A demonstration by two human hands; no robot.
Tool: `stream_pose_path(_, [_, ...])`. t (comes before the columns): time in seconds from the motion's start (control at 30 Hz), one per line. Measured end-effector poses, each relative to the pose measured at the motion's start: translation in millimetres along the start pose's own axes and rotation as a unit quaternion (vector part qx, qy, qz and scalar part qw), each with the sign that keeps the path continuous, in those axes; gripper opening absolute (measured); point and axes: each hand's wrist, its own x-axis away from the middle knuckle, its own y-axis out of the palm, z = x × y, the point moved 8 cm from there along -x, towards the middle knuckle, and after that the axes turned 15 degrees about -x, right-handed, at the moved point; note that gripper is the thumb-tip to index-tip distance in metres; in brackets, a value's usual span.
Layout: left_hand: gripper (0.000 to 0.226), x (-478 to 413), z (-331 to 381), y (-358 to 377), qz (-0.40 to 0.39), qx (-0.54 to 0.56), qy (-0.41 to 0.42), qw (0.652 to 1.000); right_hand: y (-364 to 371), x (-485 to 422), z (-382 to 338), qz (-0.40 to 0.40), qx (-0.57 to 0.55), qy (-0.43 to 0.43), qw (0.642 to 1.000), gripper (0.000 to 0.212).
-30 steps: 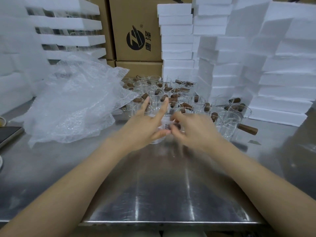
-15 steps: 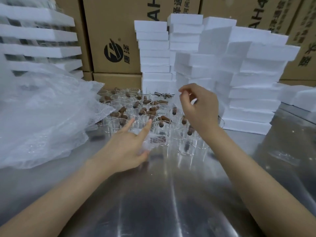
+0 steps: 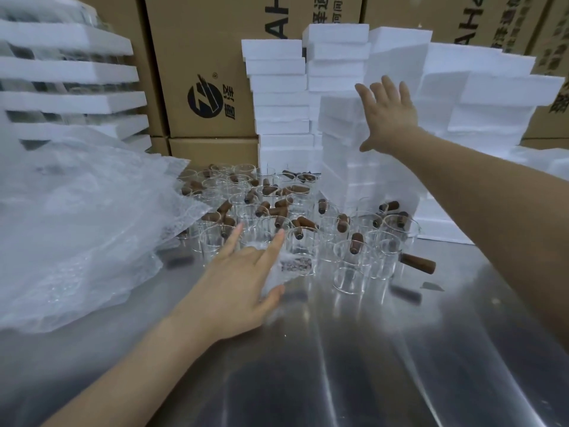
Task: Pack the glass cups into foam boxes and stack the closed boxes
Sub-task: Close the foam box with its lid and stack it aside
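Right hand [image 3: 388, 118] is open, fingers spread, raised against the stack of foam boxes [image 3: 338, 109] directly behind the glass cups [image 3: 348, 260]; contact cannot be confirmed. Left hand [image 3: 240, 288] is open, fingers straight, at the near edge of the cups. Step in hand: fetching a box. The next move likely requires gripping one box and setting it on the worktop [image 3: 369, 349] in front of the cups. Cartons [image 3: 203, 57] behind the cups show a round black logo [image 3: 204, 100], "AH" and Chinese characters.

One bench [image 3: 338, 365] bears well over twenty glass cups [image 3: 348, 260], one heap of bubble wrap [image 3: 77, 226] and at least five stacks of foam boxes [image 3: 277, 87], before at least five cardboard cartons [image 3: 200, 41].
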Motion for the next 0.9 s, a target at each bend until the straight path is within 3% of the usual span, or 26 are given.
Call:
stream_pose_path(0.13, [0.073,-2.1,-1.8,7.6,-0.011,-0.032,0.007,0.999,9.8,-3.6,-3.6,0.013,-0.023,-0.016,1.0,0.108])
stream_pose_path(0.4, [0.064,-8.8,-9.5,16.3,0.013,0.043,-0.039,0.998,3.0,-8.8,-1.6,0.046,-0.042,-0.048,0.997,0.096])
stream_pose_path(0.63, [0.06,-12.7,-14.8,20.5,0.046,0.037,-0.071,0.996,-47.5,25.6,-28.3,0.192,-0.101,-0.086,0.972,0.088])
stream_pose_path(0.77, [0.058,-15.3,-16.7,24.2,0.054,0.004,-0.093,0.994,-88.0,94.1,-70.2,0.287,-0.292,-0.138,0.902,0.087])
stream_pose_path(0.9, [0.07,-7.0,-34.0,22.5,0.064,0.064,-0.139,0.986,-89.6,167.8,-104.5,0.249,-0.525,-0.166,0.797,0.087])
